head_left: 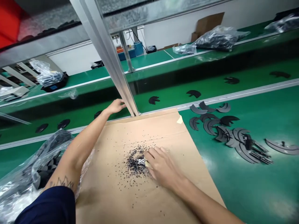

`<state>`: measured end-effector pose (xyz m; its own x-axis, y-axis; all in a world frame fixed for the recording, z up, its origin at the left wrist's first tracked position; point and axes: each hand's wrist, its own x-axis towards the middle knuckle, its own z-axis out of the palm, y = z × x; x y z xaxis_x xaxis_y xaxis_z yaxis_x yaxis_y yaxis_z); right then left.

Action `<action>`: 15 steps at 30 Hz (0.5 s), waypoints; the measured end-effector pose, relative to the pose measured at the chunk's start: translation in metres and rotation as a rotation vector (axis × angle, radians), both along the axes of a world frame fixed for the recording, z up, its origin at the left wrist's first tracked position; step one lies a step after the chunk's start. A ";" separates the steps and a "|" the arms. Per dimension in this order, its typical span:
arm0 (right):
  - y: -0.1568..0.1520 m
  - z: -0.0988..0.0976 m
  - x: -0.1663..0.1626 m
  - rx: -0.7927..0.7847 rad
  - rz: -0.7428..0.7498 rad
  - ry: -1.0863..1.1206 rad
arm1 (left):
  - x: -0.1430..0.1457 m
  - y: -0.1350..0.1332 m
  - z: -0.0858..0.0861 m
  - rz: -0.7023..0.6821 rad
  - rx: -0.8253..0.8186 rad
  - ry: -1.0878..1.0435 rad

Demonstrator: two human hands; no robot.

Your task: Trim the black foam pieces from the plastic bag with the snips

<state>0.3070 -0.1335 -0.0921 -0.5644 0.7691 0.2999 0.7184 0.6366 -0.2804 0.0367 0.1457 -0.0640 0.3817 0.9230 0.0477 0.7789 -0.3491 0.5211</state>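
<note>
My right hand [161, 166] is closed around a small pair of nippers [141, 161], whose metal head points left over a pile of black plastic bits [134, 165]. Most of the tool is covered by my fingers. Under it lies a brown cardboard sheet [105, 189]. My left hand [115, 106] reaches out over the green conveyor belt [137, 107] beside the metal post; its fingers are stretched out and slightly apart, with some tips hidden near the post. Dark curved plastic parts, such as this one [154, 100], lie spaced along the belt.
An upright aluminium post [109, 53] stands between my hands and the back shelf. To the right, several curved black parts [211, 124] are heaped on the green table [257, 193]. A clear plastic bag [21, 186] of dark parts lies at left. Bagged parts [217, 39] rest on the shelf.
</note>
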 end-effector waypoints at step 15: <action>0.003 0.003 0.005 0.135 -0.011 -0.008 | 0.107 0.078 -0.038 -0.335 -0.096 -0.099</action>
<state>0.3121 -0.1307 -0.0890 -0.5591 0.7283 0.3963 0.7274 0.6602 -0.1871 0.1435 0.2239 -0.1022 0.6614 0.7498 0.0185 0.5738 -0.5217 0.6313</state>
